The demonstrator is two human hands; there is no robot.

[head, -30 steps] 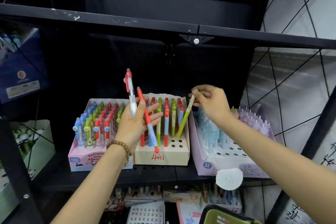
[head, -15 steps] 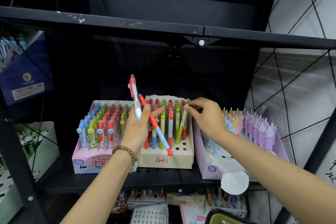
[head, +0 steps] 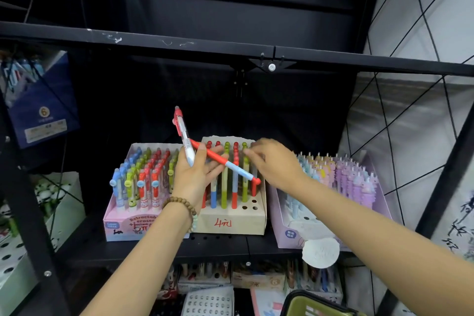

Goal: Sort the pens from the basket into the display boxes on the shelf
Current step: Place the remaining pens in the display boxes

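1. Two pens gripped in left hand (head: 195, 174), fingers curled round both: white pen with red cap (head: 183, 136) pointing up, red-and-blue pen (head: 225, 163) slanting down to the right across brown box (head: 230, 223).
2. Beaded bracelet (head: 179, 202) on that wrist.
3. Right hand (head: 274, 164) at the tops of pens standing in brown box; too blurred to tell whether pinching one or only touching.
4. Brown box between pink box (head: 128, 226) and purple box (head: 289, 233), both stocked with upright pens; all three on black metal shelf (head: 154, 251).
5. Scuffed upper shelf (head: 179, 43) overhead; wire grid (head: 410, 110) over pale wall at right; blue carton (head: 43, 110) at left; rim of olive basket (head: 315, 303) at bottom edge.
6. Against a second ago: right hand lower and further left, then pinching a yellow-green pen slanted over brown box; red-and-blue pen flatter, its red end nearer the box's right wall.
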